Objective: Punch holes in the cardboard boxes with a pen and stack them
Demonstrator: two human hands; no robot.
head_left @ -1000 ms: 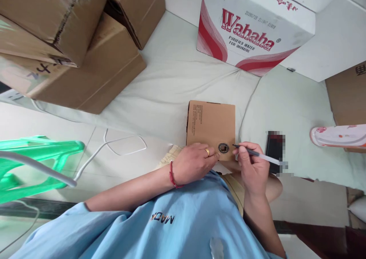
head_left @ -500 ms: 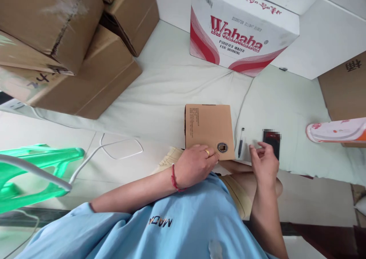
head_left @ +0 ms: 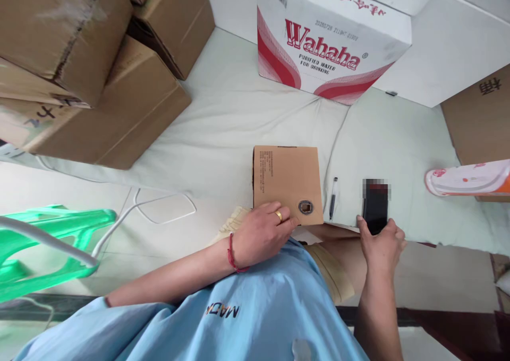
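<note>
A small brown cardboard box (head_left: 287, 175) lies at the near edge of the cloth-covered surface, printed lines on its left part and a round dark-rimmed hole near its front right corner. My left hand (head_left: 265, 232) is closed over the box's near edge, its fingers curled and partly hidden. To the right, my right hand (head_left: 382, 247) has its thumb and fingers on either side of the lower end of a black phone (head_left: 375, 212), which lies on the cloth. The phone's upper end is blurred out. A dark pen (head_left: 333, 199) lies between box and phone.
A white and red Wahaha carton (head_left: 326, 48) stands at the back. Large brown cartons (head_left: 119, 101) are stacked at the left. A pink and white package (head_left: 470, 179) lies on the right. Below left are a green plastic stool (head_left: 91, 223) and a white cable (head_left: 159, 204).
My right hand has moved from beside the phone's left edge to its lower end, with thumb and fingers now at both sides. My left hand stays on the box. The view has shifted slightly.
</note>
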